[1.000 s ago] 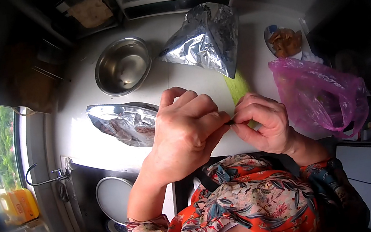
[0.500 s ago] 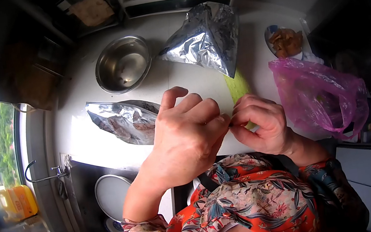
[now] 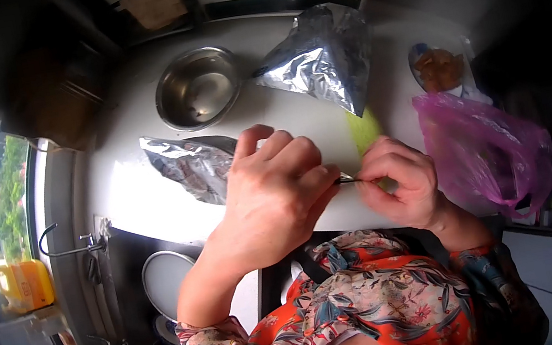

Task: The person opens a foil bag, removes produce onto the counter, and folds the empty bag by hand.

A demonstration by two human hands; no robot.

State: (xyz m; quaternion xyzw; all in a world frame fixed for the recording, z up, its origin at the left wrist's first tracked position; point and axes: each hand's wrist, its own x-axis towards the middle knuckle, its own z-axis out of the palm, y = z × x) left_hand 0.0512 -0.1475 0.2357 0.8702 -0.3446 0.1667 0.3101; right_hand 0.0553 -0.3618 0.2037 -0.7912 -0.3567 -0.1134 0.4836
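Observation:
Above the front of the white counter, my left hand [image 3: 274, 183] is closed with its thumb and fingers pinching one end of a thin dark strand [image 3: 347, 180]. My right hand [image 3: 403, 180] pinches the other end, so the strand spans the small gap between them. What kind of thing it is I cannot make out. Partly behind my left hand lies a silver foil bag [image 3: 189, 168], its right end hidden. Beyond my right hand is a light green item [image 3: 362, 131], partly covered by a second, larger foil bag [image 3: 319, 57].
A steel bowl [image 3: 197, 87] stands at the back left of the counter [image 3: 124, 168]. On the right are a dish of brown pieces [image 3: 440, 68] and a pink plastic bag [image 3: 481, 147]. Front left, a sink [image 3: 131, 282] holds a round pale-grey item [image 3: 169, 283].
My hands have drawn slightly apart, the right one moving rightward, and more of the dark strand shows between them. The whole view has shifted a little.

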